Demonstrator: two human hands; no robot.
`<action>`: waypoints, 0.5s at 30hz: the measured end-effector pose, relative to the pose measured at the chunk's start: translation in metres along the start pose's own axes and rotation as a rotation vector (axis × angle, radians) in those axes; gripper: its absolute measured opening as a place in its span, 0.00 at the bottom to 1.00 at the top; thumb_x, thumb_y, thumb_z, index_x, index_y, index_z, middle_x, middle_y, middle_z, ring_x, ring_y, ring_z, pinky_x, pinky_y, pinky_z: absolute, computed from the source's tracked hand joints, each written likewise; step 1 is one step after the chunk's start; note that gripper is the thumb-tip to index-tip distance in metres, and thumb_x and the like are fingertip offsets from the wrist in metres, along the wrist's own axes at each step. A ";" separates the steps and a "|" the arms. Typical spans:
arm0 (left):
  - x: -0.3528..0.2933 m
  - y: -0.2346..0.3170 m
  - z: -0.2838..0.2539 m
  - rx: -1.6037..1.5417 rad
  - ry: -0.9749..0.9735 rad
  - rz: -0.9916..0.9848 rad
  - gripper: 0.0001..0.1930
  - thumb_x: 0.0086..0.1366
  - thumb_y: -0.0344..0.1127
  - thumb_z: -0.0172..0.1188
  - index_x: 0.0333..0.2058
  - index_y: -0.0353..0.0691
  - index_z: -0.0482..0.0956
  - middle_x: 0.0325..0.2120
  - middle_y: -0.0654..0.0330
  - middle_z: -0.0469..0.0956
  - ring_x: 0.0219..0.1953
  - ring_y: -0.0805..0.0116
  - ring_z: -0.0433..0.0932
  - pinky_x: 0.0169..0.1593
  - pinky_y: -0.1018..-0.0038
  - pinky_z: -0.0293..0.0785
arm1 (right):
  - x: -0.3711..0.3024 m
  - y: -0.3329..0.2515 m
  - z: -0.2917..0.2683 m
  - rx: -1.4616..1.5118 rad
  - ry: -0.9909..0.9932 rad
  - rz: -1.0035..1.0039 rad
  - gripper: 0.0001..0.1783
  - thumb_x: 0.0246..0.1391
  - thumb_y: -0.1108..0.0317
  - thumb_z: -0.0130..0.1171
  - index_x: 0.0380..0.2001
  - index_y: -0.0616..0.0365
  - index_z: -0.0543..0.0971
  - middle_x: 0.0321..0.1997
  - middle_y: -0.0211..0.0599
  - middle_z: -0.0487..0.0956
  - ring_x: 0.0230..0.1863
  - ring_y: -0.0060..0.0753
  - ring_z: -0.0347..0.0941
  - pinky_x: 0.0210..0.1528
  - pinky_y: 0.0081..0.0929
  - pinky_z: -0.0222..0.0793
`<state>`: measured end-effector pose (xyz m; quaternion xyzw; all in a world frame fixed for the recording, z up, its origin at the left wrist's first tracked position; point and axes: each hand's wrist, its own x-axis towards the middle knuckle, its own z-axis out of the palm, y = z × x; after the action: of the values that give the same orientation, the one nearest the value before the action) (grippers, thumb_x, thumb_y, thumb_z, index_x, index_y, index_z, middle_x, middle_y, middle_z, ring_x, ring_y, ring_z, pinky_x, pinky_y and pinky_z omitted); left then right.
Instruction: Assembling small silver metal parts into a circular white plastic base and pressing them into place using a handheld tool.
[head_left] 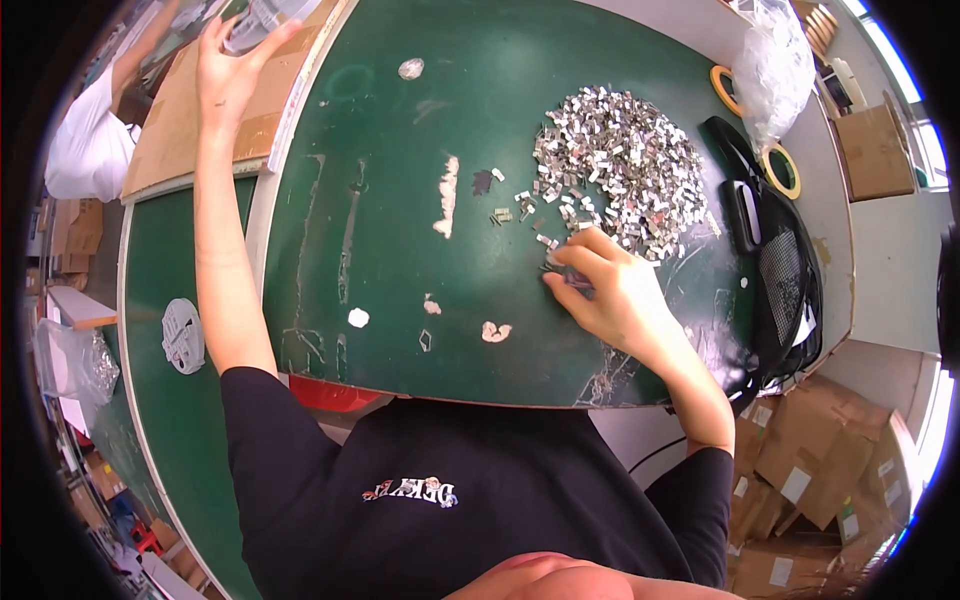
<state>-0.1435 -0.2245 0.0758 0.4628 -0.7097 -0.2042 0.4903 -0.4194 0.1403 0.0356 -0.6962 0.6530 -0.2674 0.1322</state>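
My left hand (232, 72) reaches far out at the upper left. Its thumb and fingers are spread around the near part of a clear plastic container (262, 22), partly cut off by the picture's edge. Over the green tabletop (400, 270), my right hand (615, 295) is curled, with thumb and fingertips brought together at some small metal pieces (572, 277). Just beyond it lies a large heap of small silvery metal pieces (640, 165). A few loose metal pieces (502, 215) are scattered left of the heap.
A cardboard sheet (180, 135) lies under my left hand. Along the right edge are tape rolls (781, 172), a clear plastic bag (775, 70) and a black mesh bag (785, 280). Cardboard boxes (820, 450) stand at lower right. A person in a white sleeve (95, 140) is at far left.
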 end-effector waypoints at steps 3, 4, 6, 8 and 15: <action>-0.049 0.080 0.000 0.162 -0.073 0.121 0.44 0.49 0.42 0.79 0.61 0.31 0.67 0.54 0.51 0.75 0.51 0.65 0.77 0.57 0.75 0.70 | 0.000 -0.003 0.008 -0.054 -0.049 -0.035 0.09 0.49 0.76 0.63 0.37 0.60 0.80 0.35 0.37 0.77 0.21 0.38 0.71 0.24 0.29 0.67; -0.058 0.070 -0.003 0.048 -0.196 0.149 0.45 0.48 0.38 0.79 0.62 0.34 0.66 0.54 0.53 0.76 0.53 0.63 0.75 0.60 0.72 0.69 | 0.001 -0.006 0.006 0.005 -0.043 -0.010 0.08 0.49 0.77 0.63 0.36 0.60 0.80 0.34 0.35 0.77 0.21 0.33 0.69 0.24 0.26 0.65; -0.108 0.106 0.004 -0.127 -0.471 0.030 0.44 0.47 0.33 0.79 0.62 0.35 0.66 0.54 0.54 0.75 0.55 0.63 0.74 0.61 0.71 0.68 | 0.001 -0.008 0.000 0.110 -0.026 0.072 0.07 0.49 0.79 0.63 0.34 0.61 0.80 0.30 0.30 0.77 0.20 0.24 0.64 0.23 0.21 0.60; -0.148 0.124 0.002 -0.050 -0.551 0.122 0.48 0.42 0.28 0.78 0.64 0.36 0.64 0.56 0.52 0.73 0.57 0.60 0.72 0.62 0.69 0.67 | -0.002 -0.010 -0.009 0.166 -0.014 0.113 0.06 0.49 0.80 0.63 0.33 0.61 0.80 0.29 0.28 0.77 0.20 0.20 0.62 0.23 0.18 0.58; -0.288 0.136 -0.008 -0.331 -0.818 0.044 0.54 0.39 0.28 0.79 0.67 0.38 0.61 0.62 0.51 0.66 0.62 0.55 0.67 0.66 0.60 0.62 | -0.024 -0.029 -0.033 0.394 0.080 0.411 0.05 0.47 0.80 0.63 0.30 0.61 0.81 0.26 0.25 0.77 0.21 0.14 0.58 0.23 0.13 0.52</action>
<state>-0.1726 0.0897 0.0340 0.2439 -0.8129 -0.4708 0.2409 -0.4133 0.1724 0.0735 -0.4992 0.7206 -0.3838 0.2904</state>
